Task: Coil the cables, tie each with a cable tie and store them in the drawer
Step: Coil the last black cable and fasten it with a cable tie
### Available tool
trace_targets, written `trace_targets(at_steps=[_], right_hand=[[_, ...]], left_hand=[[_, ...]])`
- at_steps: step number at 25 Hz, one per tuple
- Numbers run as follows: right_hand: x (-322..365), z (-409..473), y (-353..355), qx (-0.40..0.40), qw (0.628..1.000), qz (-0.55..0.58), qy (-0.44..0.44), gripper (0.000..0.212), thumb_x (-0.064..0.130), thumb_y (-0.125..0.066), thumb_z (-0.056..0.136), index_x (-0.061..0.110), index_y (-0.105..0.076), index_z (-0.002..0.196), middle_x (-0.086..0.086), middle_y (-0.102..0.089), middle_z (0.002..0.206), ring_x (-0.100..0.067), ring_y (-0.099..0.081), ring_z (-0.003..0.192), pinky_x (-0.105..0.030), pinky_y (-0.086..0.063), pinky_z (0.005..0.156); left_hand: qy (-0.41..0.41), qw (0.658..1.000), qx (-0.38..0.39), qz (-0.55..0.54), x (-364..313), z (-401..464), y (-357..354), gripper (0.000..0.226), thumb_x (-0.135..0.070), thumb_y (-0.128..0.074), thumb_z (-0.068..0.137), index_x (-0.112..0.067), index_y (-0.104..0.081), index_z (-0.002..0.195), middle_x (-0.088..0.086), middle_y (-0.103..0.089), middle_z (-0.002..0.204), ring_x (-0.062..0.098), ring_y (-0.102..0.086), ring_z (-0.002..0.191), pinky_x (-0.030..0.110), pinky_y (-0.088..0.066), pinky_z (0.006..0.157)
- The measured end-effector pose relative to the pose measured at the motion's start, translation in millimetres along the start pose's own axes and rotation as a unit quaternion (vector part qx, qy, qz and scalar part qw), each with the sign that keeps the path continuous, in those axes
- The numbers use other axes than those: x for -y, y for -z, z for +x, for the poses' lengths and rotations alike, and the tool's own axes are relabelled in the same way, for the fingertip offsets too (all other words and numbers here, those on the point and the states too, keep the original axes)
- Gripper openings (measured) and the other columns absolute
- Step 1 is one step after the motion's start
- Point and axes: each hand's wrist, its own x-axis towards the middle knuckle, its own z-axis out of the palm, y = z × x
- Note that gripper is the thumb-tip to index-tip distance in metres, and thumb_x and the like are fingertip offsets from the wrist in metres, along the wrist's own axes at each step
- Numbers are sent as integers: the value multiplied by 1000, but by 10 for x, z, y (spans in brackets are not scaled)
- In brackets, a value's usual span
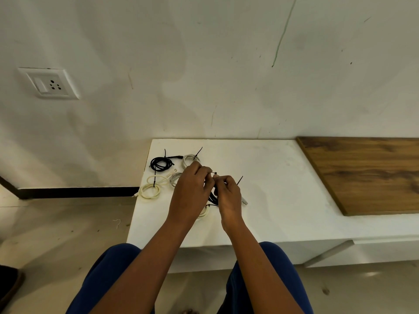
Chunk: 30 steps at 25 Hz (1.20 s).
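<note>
At the near edge of the view, two knees in blue trousers (108,273) frame a pair of bare forearms reaching out over the low white tabletop (272,182). The left hand (191,189) and the right hand (229,196) meet just above the surface, fingers curled and clamped on a thin black cable tie (215,173) — its small head shows between the two thumbs, and its tail sticks up past the right hand. A black cable (213,198) hangs beneath the hands, mostly hidden by them; how neatly it is coiled cannot be told. Just under the wrists lies a cream coil (204,211), partly covered. Further left on the tabletop rests a cream-white coiled cable (150,189) bound by a black tie. Beyond it sit a grey coil (174,179), a black coiled cable (161,163) and another grey coil (189,160) — each of these last two with a tie tail standing up. To the right, a brown wooden board (367,173) lies against the white wall (204,64), which carries a white socket plate (48,83).
</note>
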Motion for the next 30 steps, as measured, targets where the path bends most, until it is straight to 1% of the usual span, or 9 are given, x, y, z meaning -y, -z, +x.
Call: trace_targets(at_steps=[3,9,17,20,23,26,30], right_hand=[[1,2,-5,0,1000,-1,2,16,21,-51,95,10,-59,87,6,-54,64,7,-52,47,-5,-37,43],[-8,6,-3,1,1000,-6,9,16,23,-50,95,15,-59,83,11,-55,64,11,-52,48,-5,-37,45],[-5,2,-4,-1,1000,3,4,19,25,-51,95,13,-59,83,7,-54,63,7,-52,48,-6,-38,45],[-5,15,1,-4,1000,-19,0,18,29,-51,95,16,-59,84,9,-54,64,0,-52,55,-9,-39,50],[-16,14,-3,-1,1000,-20,0,17,29,-51,94,19,-58,83,7,-55,65,-3,-52,59,-17,-42,58],[-22,7,-5,2,999,-33,13,16,29,-50,94,20,-57,83,10,-56,64,-1,-53,57,-18,-42,59],[-22,14,-8,2,998,-53,29,16,27,-49,95,16,-57,87,9,-55,65,-4,-51,60,-21,-40,61]], left_hand=[[3,1000,-5,-4,-11,2,-2,11,-6,-60,87,-2,-68,95,9,-60,91,20,-61,77,32,-52,65],[-4,1000,-10,-9,-3,2,-6,11,-5,-60,88,-1,-68,96,11,-60,91,22,-62,76,37,-55,67],[-6,1000,-13,-17,-14,-8,-3,7,-4,-62,86,-2,-67,91,9,-59,88,19,-60,72,35,-54,64],[0,1000,-8,-19,-19,-3,-10,6,-5,-62,86,-2,-67,89,8,-59,87,19,-59,71,37,-53,63],[-3,1000,-7,-18,-11,-1,-11,6,-4,-62,86,-2,-66,89,8,-59,87,19,-59,72,37,-53,64],[-3,1000,-12,-12,-8,-1,-5,7,-3,-62,86,-1,-67,90,10,-60,88,20,-60,72,36,-54,64],[-8,1000,-19,-7,-15,-4,7,6,-3,-63,85,-1,-67,90,10,-60,89,21,-61,72,35,-54,64]])
